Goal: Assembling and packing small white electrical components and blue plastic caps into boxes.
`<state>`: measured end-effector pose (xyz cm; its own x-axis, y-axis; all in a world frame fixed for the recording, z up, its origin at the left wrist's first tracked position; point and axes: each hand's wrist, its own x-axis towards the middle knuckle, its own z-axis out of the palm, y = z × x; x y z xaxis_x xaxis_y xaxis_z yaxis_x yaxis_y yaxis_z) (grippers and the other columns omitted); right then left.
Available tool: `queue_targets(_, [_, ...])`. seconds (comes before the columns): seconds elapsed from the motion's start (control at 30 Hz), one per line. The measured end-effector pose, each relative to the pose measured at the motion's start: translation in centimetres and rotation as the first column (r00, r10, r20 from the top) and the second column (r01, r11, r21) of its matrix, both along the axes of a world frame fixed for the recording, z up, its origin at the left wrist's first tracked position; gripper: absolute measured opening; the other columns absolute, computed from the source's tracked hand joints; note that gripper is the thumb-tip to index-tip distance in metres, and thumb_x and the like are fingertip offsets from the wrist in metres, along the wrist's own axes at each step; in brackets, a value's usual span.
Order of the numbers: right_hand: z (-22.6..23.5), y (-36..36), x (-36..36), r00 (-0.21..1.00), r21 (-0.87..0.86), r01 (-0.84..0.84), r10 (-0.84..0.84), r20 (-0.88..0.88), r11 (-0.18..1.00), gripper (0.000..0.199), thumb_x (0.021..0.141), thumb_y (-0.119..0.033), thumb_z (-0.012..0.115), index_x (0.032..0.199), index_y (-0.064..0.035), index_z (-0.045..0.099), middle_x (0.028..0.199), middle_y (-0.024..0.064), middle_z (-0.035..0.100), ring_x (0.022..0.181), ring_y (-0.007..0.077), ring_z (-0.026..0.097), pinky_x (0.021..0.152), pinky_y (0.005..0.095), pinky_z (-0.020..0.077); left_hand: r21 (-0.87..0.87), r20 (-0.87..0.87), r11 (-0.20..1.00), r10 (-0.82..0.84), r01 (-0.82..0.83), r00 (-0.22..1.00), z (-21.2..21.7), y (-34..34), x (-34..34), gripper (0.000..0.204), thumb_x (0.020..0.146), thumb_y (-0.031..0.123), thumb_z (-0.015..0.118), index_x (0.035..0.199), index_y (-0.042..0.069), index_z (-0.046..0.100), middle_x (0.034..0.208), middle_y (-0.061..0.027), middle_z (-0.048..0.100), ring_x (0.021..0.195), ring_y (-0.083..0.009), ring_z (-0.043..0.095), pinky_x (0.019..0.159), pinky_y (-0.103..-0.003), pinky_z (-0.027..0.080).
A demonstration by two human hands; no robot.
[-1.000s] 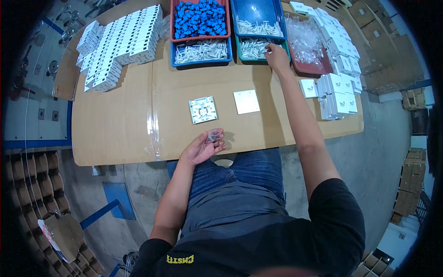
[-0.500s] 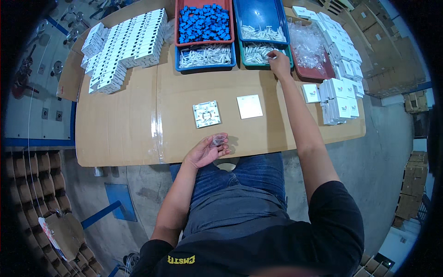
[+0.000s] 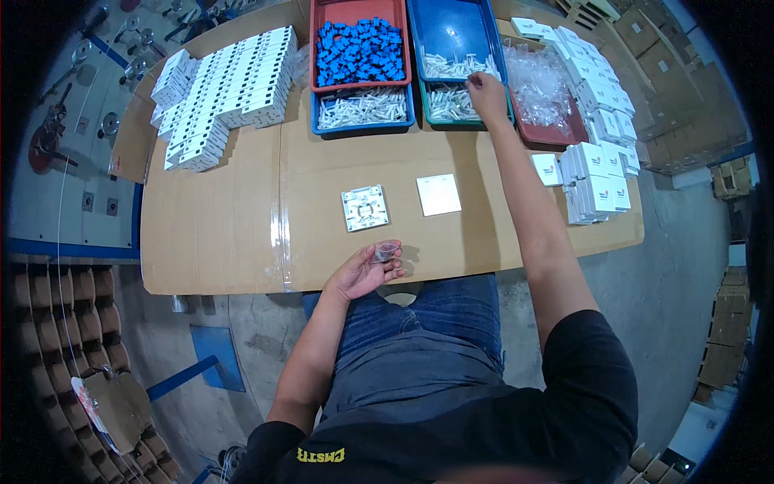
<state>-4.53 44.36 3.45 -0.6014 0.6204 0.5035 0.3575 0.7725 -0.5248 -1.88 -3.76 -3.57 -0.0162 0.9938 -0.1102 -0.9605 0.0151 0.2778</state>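
Observation:
Near the table's front edge, my left hand is turned palm up. Its fingers curl round a small clear plastic bag. My right hand reaches out to the far trays, fingertips pinched at the front rim of the upper blue tray, where white plastic pieces lie. What those fingertips hold, if anything, is too small to make out. Below that rim is a green tray with more white pieces. Between my hands and the trays lie a square white frame plate with cut-outs and a plain white square plate.
A red tray of blue parts sits above a blue tray of white pieces. White boxed units stand stacked at the left, white square plates at the right. A dark red tray holds clear plastic bags.
My right hand has moved farther out, from over the green tray to the upper blue tray's front rim. The left hand keeps the bag in place. The whole view has shifted slightly.

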Motion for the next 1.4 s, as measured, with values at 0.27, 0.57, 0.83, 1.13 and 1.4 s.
queue_targets(0.27, [2.6, 2.0, -5.1, 0.874, -0.072, 0.243, -0.186, 0.448, 0.967, 0.030, 0.082, -0.035, 0.073, 0.105, -0.0168, 0.077, 0.111, 0.0132, 0.074, 0.107, 0.0350, 0.069, 0.098, 0.0498, 0.0498, -0.005, -0.006, 1.000, 0.009, -0.009, 1.000, 0.1, -0.2, 0.1, 0.058, 0.097, 0.043, 0.064, 0.138, 0.004, 0.052, 0.128, -0.0088, 0.059, 0.112, -0.0227, 0.058, 0.112, -0.046, 0.041])
queue_targets(0.57, [0.6, 4.5, -6.3, 0.912, -0.197, 0.188, -0.096, 0.399, 0.962, 0.022, 0.082, -0.030, 0.073, 0.095, -0.0135, 0.079, 0.101, 0.0154, 0.075, 0.099, 0.0343, 0.072, 0.086, 0.0440, 0.0561, -0.013, 0.002, 1.000, 0.009, -0.009, 1.000, 0.2, -0.2, 0.1, 0.059, 0.097, 0.041, 0.065, 0.140, 0.002, 0.052, 0.126, -0.0098, 0.063, 0.112, -0.0224, 0.060, 0.111, -0.047, 0.042])
queue_targets(0.83, [0.5, 5.6, -3.5, 0.989, -0.148, 0.145, -0.140, 0.044, 0.978, 0.022, 0.082, -0.030, 0.079, 0.091, -0.0097, 0.080, 0.084, 0.0149, 0.075, 0.085, 0.0296, 0.074, 0.081, 0.0392, 0.0560, 0.010, -0.024, 1.000, -0.016, 0.016, 1.000, -0.1, 0.1, -0.2, 0.060, 0.096, 0.044, 0.065, 0.139, 0.005, 0.052, 0.128, -0.0098, 0.059, 0.115, -0.0240, 0.058, 0.113, -0.047, 0.040])
queue_targets(1.13, [7.5, -8.9, 4.7, 0.741, -0.721, -0.650, -0.011, -0.672, 0.239, 0.026, 0.098, -0.017, 0.066, 0.116, 0.0013, 0.072, 0.100, 0.0049, 0.073, 0.075, 0.0059, 0.055, 0.071, 0.0225, 0.0455, -0.045, 0.045, 0.997, 0.064, -0.062, 0.997, 0.0, -0.8, 0.5, 0.055, 0.101, 0.044, 0.056, 0.140, 0.005, 0.051, 0.119, -0.0078, 0.064, 0.110, -0.0255, 0.061, 0.110, -0.049, 0.042])
queue_targets(1.4, [8.5, -18.8, 11.3, 0.835, -0.755, -0.543, 0.136, -0.533, 0.367, 0.022, 0.090, -0.004, 0.072, 0.111, 0.0019, 0.074, 0.100, 0.0071, 0.076, 0.079, 0.0061, 0.061, 0.071, 0.0210, 0.0478, -0.061, 0.179, 0.979, 0.203, -0.195, 0.963, 2.3, 0.5, 1.4, 0.049, 0.107, 0.041, 0.046, 0.137, 0.004, 0.056, 0.126, -0.0112, 0.067, 0.107, -0.0259, 0.066, 0.101, -0.047, 0.050])
